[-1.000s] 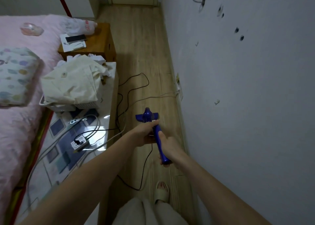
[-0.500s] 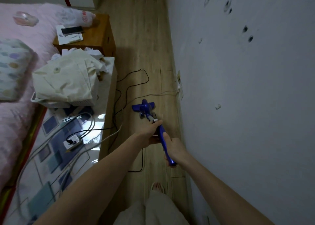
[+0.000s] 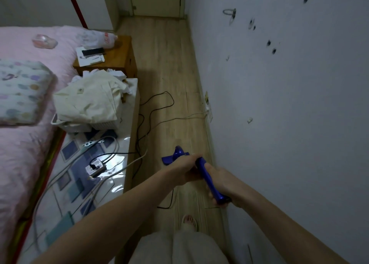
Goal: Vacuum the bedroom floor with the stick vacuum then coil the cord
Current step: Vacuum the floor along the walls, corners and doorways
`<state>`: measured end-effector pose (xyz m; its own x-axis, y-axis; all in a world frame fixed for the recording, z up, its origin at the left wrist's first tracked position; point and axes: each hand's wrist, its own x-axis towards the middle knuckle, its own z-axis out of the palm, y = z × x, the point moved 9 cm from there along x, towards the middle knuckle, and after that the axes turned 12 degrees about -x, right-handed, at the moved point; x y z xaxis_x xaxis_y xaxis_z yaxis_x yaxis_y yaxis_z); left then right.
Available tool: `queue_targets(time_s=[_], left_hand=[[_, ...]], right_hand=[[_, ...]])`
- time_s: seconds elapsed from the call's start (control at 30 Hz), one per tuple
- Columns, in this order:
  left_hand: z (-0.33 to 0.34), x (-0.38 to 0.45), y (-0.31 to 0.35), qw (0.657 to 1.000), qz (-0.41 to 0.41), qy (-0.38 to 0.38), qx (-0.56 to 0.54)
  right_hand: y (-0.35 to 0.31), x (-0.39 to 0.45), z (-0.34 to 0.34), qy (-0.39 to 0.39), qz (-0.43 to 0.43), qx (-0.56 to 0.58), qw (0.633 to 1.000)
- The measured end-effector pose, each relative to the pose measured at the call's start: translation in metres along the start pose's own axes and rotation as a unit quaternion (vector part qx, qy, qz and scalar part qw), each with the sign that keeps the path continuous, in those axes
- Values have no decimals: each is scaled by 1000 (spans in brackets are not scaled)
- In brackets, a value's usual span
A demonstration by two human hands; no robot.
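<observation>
Wooden floor (image 3: 165, 64) is taken as the landmark: it runs as a narrow strip, with the pink bed (image 3: 24, 147) along one side of it and the grey wall (image 3: 289, 124) along the other. On it, well ahead of the foot (image 3: 189, 221), the blue stick vacuum (image 3: 207, 177) is stood, its head (image 3: 173, 156) flat on the boards near the wall so that the edge is probably being swept. The handle is gripped by both hands, likely for steering: the left hand (image 3: 187, 169) is wrapped around the shaft lower down, the right hand (image 3: 221, 183) is curled around the upper end. The black cord (image 3: 153, 112) is left trailing in loose loops across the floor beyond the head, not yet coiled.
</observation>
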<state>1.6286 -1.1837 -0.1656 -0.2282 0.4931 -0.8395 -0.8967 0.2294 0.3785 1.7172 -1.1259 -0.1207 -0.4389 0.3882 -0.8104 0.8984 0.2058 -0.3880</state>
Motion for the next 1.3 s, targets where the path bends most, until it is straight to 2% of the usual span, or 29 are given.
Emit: queue_targets(time_s=[0.27,0.4,0.57,0.73,1.03,1.3], left_hand=[[-16,-53,-38,993,-37,-20,107],[-32,-58,-48,984,-57,0,171],[-37,-54,-43,980,-43,-5,195],[-36,-44,-24,983,-11,-20,183],[-30,10,-1,987,8,27,157],[-6,54,22,987,15,30,156]], right_hand=[[15,-65,45,2,16,56,998],[27,-69,76,18,32,105,994],[22,-63,83,42,22,150,988],[5,-45,78,54,11,143,988],[6,8,62,36,-29,170,984],[7,62,37,4,-28,155,987]])
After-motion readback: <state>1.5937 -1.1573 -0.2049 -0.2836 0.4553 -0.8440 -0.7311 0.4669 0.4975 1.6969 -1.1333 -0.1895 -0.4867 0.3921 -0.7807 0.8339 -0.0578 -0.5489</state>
